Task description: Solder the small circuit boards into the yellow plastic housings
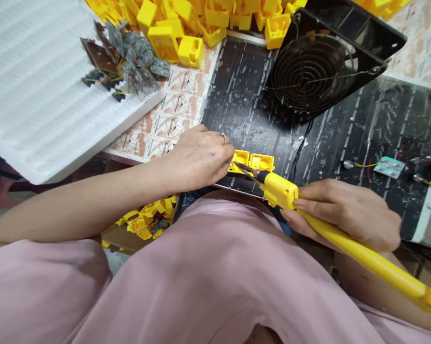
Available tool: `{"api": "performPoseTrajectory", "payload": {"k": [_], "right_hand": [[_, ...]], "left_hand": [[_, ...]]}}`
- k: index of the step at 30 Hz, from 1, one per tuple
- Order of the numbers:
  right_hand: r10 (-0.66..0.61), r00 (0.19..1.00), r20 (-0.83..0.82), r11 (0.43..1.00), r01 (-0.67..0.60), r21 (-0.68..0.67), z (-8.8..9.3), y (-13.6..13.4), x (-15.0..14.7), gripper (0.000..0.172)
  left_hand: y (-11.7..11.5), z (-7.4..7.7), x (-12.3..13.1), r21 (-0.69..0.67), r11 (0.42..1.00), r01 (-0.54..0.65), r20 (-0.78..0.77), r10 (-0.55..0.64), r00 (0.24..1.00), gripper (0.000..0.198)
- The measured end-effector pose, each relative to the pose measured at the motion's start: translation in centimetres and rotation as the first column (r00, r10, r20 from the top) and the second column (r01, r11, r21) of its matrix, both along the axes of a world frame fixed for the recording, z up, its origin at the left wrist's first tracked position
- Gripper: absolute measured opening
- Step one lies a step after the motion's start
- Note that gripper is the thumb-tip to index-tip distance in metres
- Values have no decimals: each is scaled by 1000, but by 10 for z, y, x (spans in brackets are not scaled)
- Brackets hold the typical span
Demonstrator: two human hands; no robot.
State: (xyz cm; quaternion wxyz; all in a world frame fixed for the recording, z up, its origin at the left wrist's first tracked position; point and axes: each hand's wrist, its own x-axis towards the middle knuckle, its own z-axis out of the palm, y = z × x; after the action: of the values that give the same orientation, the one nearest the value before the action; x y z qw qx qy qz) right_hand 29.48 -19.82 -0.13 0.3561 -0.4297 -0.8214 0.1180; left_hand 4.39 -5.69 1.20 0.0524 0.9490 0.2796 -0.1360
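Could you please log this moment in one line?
left hand: steadies yellow square plastic housing | right hand: holds yellow plastic soldering iron, tip at housing

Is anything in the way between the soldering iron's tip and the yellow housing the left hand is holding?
Nothing visible. The soldering iron in the right hand has its tip at the yellow housing. The left hand grips its left edge, clear of the tip; a second housing sits just right of it.

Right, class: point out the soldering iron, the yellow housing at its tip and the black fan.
soldering iron [280,191], head view, on its yellow head behind the tip.
yellow housing [242,155], head view, on its open top face.
black fan [310,71], head view, on the wire grille.
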Motion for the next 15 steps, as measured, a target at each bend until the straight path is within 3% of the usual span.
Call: {"api": "performPoseTrajectory", "payload": {"k": [5,7,10,13,15], "right_hand": [[57,998,-36,997,-55,58,2,3,1,27],[55,998,-26,998,-55,11,4,2,4,22],[-27,998,-59,999,26,-21,6,-3,9,5],[-105,986,-127,995,103,-15,3,-4,10,15],[-108,982,-155,994,109,-4,-1,-3,8,11]], "left_hand": [[1,1,0,-12,1000,-2,37,2,999,26],[2,1,1,-11,1000,-2,19,2,1000,27],[3,2,2,-12,1000,-3,-36,3,999,30],[3,3,3,-15,1000,5,-45,-6,999,33],[3,3,3,-13,1000,13,-24,-13,1000,34]]}}
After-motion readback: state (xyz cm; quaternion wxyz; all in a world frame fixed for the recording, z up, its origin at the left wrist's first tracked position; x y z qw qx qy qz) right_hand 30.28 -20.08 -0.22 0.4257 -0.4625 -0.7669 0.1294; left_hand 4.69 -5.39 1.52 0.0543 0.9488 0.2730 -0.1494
